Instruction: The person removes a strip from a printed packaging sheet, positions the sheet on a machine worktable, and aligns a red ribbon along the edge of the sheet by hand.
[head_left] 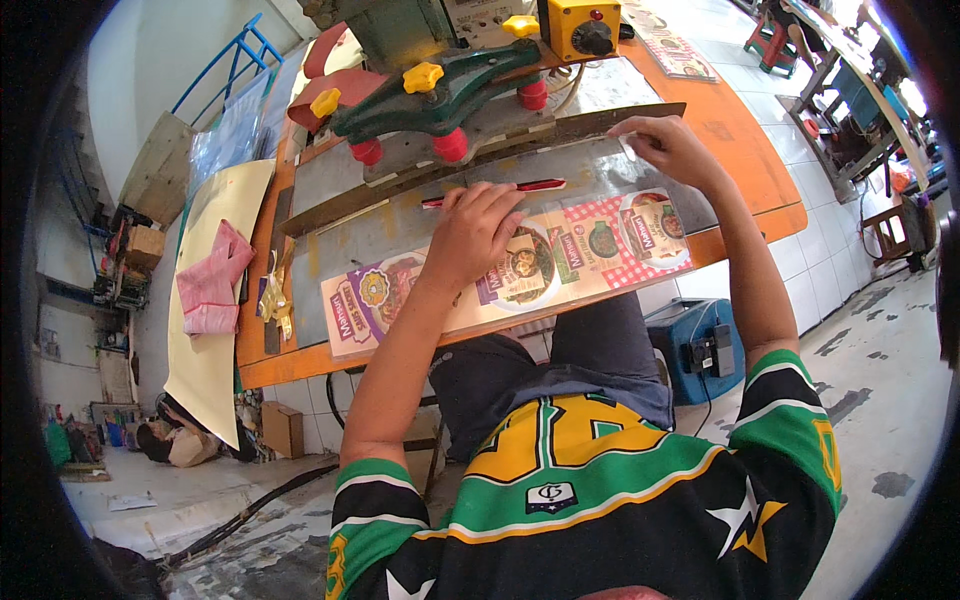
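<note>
My left hand (474, 232) lies palm down over a printed sheet with food pictures (590, 243), fingers loosely bent and spread a little. A narrow red strip (541, 186) shows on both sides of its fingertips; whether they touch it I cannot tell. My right hand (672, 150) is at the right end of a long metal bar (655, 115), with its index finger stretched out and the others bent; I see nothing held in it. The sheet lies along the table's front edge. Behind the bar stands a green press head (440, 105) with yellow knobs and red feet.
A yellow control box with a dial (583, 30) sits at the back. Left on the orange table (765, 195) are a cream sheet (205, 365), a pink cloth (212, 285) and gold-coloured scraps (274, 300). A blue case (690, 350) stands below, on the right.
</note>
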